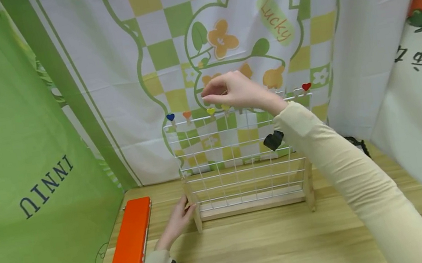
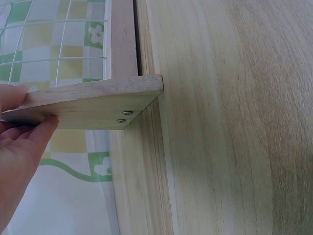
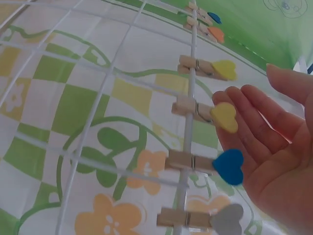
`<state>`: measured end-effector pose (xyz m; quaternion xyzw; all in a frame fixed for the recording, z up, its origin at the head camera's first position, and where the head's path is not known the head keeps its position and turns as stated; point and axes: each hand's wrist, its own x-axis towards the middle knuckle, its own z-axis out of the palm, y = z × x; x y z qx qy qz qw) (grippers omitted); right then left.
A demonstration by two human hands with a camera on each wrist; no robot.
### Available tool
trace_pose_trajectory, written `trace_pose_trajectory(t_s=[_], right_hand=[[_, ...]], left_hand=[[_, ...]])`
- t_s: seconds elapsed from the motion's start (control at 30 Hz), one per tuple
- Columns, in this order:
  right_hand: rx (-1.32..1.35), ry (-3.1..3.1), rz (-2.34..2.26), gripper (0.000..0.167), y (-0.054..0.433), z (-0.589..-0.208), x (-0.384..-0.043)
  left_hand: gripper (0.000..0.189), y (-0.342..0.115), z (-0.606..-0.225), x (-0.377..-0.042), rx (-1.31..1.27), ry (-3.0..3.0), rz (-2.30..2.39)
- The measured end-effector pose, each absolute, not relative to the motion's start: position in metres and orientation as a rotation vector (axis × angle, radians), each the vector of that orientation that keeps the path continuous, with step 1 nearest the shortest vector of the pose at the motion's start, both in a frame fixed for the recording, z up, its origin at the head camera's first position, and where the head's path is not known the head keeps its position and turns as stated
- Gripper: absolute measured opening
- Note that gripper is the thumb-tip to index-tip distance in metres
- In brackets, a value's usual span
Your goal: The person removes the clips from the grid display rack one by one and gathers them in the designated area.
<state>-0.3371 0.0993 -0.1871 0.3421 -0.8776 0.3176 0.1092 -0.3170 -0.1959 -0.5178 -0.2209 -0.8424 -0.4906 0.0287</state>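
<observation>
A white wire grid rack (image 1: 234, 160) stands upright in a wooden base (image 1: 253, 207) on the table. Heart-topped wooden clothespins line its top wire, among them a yellow one (image 3: 225, 117), a blue one (image 3: 229, 166), a grey one (image 3: 227, 219) and a red one (image 1: 306, 86) at the right end. My left hand (image 1: 177, 221) grips the wooden side leg (image 2: 93, 100) of the rack between thumb and fingers. Above the top wire, my right hand (image 1: 235, 90) hovers beside the yellow clothespins, its fingers loosely bent and holding nothing.
An orange flat case (image 1: 132, 235) lies on the table left of the rack. Patterned cloth (image 1: 165, 55) hangs behind, with a green cloth (image 1: 26, 181) at the left and a white one at the right. A black object (image 1: 357, 144) sits at the back right.
</observation>
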Motion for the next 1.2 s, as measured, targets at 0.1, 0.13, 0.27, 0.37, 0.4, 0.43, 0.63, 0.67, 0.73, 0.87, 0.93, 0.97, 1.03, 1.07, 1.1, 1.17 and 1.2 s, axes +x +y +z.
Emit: trace_pose_trajectory(t_s=[0.1,0.13,0.27,0.37,0.4,0.43,0.63,0.67,0.73,0.87,0.93,0.97,1.03,1.07,1.1,1.17,1.2], right_hand=[[1.022,-2.601,0.933,0.027,0.091,-0.19,-0.34],[1.029,-2.604,0.933,0.027,0.088,-0.191,-0.342],[1.056,-2.601,0.9,0.027,0.08,-0.193,-0.346],[1.084,-2.595,0.875,0.026,0.073,-0.192,-0.347],[1.092,-2.596,0.864,0.026,0.072,-0.192,-0.347],[1.099,-2.599,0.854,0.026,0.07,-0.191,-0.347],[1.124,-2.621,0.84,0.026,0.06,-0.188,-0.349],[1.13,-2.621,0.843,0.026,0.059,-0.188,-0.349],[1.141,-2.617,0.843,0.026,0.055,-0.188,-0.35],[1.158,-2.62,0.838,0.026,0.048,-0.189,-0.352],[1.157,-2.629,0.839,0.026,0.044,-0.189,-0.353],[1.152,-2.637,0.843,0.026,0.042,-0.19,-0.354],[1.146,-2.648,0.843,0.026,0.038,-0.19,-0.355],[1.143,-2.655,0.843,0.026,0.036,-0.191,-0.355],[1.14,-2.659,0.843,0.026,0.034,-0.191,-0.356],[1.143,-2.662,0.839,0.026,0.03,-0.192,-0.357],[1.146,-2.662,0.831,0.025,0.029,-0.192,-0.357]], left_hand=[[0.046,-0.197,-0.518,-0.317,-0.685,-2.593,-1.514],[0.045,-0.197,-0.518,-0.316,-0.686,-2.592,-1.511],[0.041,-0.198,-0.518,-0.315,-0.682,-2.589,-1.51],[0.041,-0.198,-0.519,-0.314,-0.668,-2.591,-1.521],[0.04,-0.198,-0.519,-0.314,-0.663,-2.595,-1.52],[0.04,-0.197,-0.52,-0.314,-0.661,-2.595,-1.518],[0.044,-0.196,-0.522,-0.314,-0.678,-2.58,-1.493],[0.044,-0.196,-0.522,-0.314,-0.679,-2.577,-1.486],[0.046,-0.196,-0.521,-0.314,-0.675,-2.578,-1.485],[0.047,-0.195,-0.52,-0.315,-0.665,-2.591,-1.492],[0.049,-0.195,-0.52,-0.315,-0.666,-2.596,-1.494],[0.05,-0.195,-0.52,-0.316,-0.67,-2.594,-1.493],[0.049,-0.195,-0.521,-0.316,-0.681,-2.583,-1.478],[0.048,-0.195,-0.521,-0.317,-0.689,-2.578,-1.475],[0.048,-0.195,-0.522,-0.317,-0.695,-2.577,-1.475],[0.046,-0.195,-0.523,-0.318,-0.711,-2.565,-1.478],[0.045,-0.195,-0.523,-0.319,-0.717,-2.561,-1.479]])
